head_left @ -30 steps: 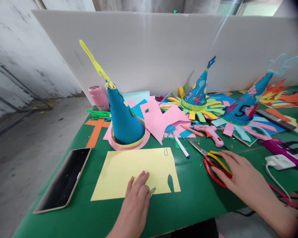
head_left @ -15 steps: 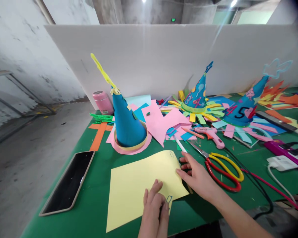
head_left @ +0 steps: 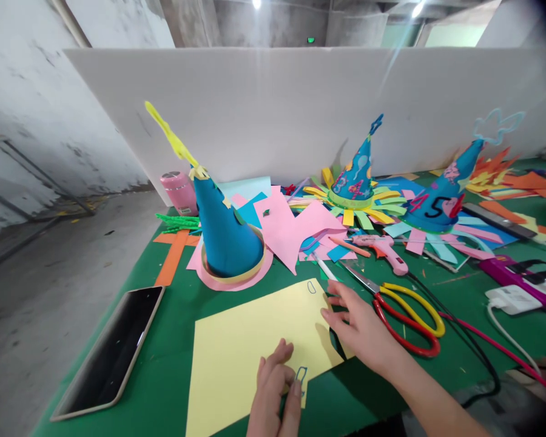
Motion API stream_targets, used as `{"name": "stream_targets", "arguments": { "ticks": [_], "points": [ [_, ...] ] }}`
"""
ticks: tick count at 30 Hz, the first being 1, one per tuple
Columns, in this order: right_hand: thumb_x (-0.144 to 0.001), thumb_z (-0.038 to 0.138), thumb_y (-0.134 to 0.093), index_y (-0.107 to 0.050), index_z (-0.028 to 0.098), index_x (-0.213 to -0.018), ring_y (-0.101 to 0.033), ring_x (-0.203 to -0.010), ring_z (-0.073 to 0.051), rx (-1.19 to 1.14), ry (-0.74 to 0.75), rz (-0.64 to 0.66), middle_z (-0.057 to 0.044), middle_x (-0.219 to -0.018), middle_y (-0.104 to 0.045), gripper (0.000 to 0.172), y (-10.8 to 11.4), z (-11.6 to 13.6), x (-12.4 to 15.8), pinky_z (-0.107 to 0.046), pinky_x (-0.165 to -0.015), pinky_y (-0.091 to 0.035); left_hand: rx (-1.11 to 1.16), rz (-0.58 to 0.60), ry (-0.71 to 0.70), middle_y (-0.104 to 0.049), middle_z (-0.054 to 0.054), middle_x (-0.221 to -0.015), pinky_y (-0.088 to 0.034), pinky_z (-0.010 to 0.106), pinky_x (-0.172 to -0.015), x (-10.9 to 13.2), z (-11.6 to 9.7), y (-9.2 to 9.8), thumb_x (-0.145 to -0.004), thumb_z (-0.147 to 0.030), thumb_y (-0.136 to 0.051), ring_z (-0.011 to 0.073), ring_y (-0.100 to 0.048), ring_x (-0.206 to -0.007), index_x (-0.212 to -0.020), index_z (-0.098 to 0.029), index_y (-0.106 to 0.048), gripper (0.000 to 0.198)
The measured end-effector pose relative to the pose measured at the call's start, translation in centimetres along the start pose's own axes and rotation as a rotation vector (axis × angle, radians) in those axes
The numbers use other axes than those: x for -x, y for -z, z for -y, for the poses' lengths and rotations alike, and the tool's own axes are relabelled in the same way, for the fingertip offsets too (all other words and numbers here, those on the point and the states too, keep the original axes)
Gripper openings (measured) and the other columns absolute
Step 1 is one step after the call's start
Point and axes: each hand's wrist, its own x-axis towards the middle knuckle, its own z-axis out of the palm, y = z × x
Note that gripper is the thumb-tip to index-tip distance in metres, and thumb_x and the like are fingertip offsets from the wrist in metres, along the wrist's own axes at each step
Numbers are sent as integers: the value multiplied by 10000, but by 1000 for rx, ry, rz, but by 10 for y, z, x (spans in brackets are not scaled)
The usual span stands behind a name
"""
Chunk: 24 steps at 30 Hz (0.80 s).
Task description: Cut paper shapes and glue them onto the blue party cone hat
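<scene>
A yellow paper sheet (head_left: 236, 340) lies on the green table, with small shapes drawn in blue near its right end. My left hand (head_left: 275, 388) rests on the lower part of the sheet beside one drawn shape, its fingers loosely bent and apart. At the sheet's right edge is my right hand (head_left: 352, 321), fingers spread and slightly curled, touching the edge with nothing gripped. Scissors (head_left: 409, 315) with red and yellow handles lie just right of my right hand. A white pen (head_left: 325, 267) is above its fingertips.
A blue cone hat (head_left: 225, 237) stands behind the sheet, a phone (head_left: 111, 352) at left. Further back are a pink bottle (head_left: 179, 193), pink paper (head_left: 282, 221), two decorated hats (head_left: 357, 179), (head_left: 446, 194), a pink glue gun (head_left: 386, 249) and a purple power strip (head_left: 523, 276).
The view has shifted slightly, so the hat and phone appear further left. The sheet's right part, raised and curved before, now lies flatter. Both hands remain at the sheet.
</scene>
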Motion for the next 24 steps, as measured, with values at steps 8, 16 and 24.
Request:
{"name": "stream_targets", "arguments": {
  "ticks": [8,16,24],
  "points": [
    [-746,387,-527,-398,191,-1173,-561,-930,-194,-383,-208,13,-109,-1181,-435,487,-3,13,-5,-256,-607,-507,28,-7,17,-514,139,-1226,-311,470,-976,-10,0,11,-818,-443,-378,295,-426,-1178,-662,-213,-471,293],
    [-821,262,-414,-331,143,-1284,-469,-1090,-230,427,197,5,-124,-1187,-518,485,-3,16,-22,-351,-869,-409,33,2,22,-537,130,-1196,-284,462,-994,-12,1,14,-813,-462,-382,291,-396,-1203,-652,-214,-465,307],
    [-760,409,-506,-584,136,-990,-511,-937,-348,799,282,119,-169,-998,-603,365,-9,35,-67,-451,-775,-363,-7,45,-25,-534,143,-1201,-172,477,-1047,-13,-1,15,-835,-426,-357,274,-360,-1234,-654,-215,-432,288]
  ]
}}
